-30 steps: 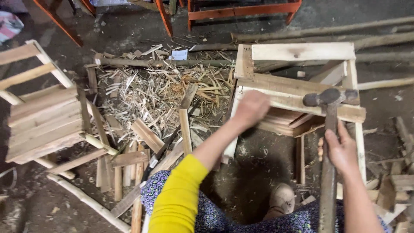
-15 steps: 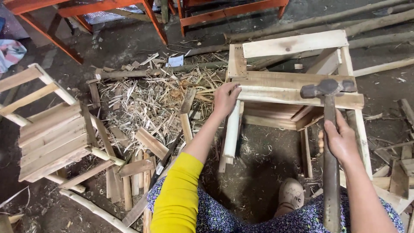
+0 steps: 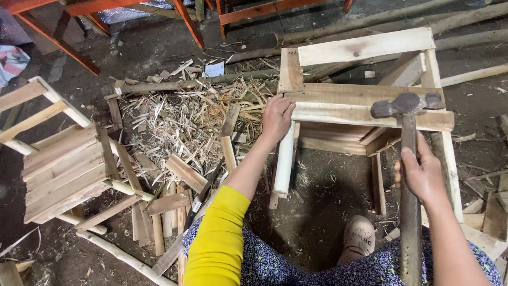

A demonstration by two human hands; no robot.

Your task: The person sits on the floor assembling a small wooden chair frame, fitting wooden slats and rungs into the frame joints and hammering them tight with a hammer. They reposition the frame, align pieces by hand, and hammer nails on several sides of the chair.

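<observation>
Right grip (image 3: 420, 175) clenches hammer (image 3: 406, 159) (head above) | left grip (image 3: 278, 117) clasps stool (image 3: 365, 100)

My sleeve (image 3: 219, 238) is bright yellow, my skirt (image 3: 296, 265) dark blue with small pale flowers, my shoe (image 3: 360, 235) a dusty beige. The hammer (image 3: 406, 106) has a dark grey head on a worn brown handle. The stool (image 3: 365, 100) is pale raw wood, some slats weathered grey-brown. The shavings (image 3: 180, 119) are straw-yellow on dark earth. The frames (image 3: 185, 21) up top are orange-red.
</observation>
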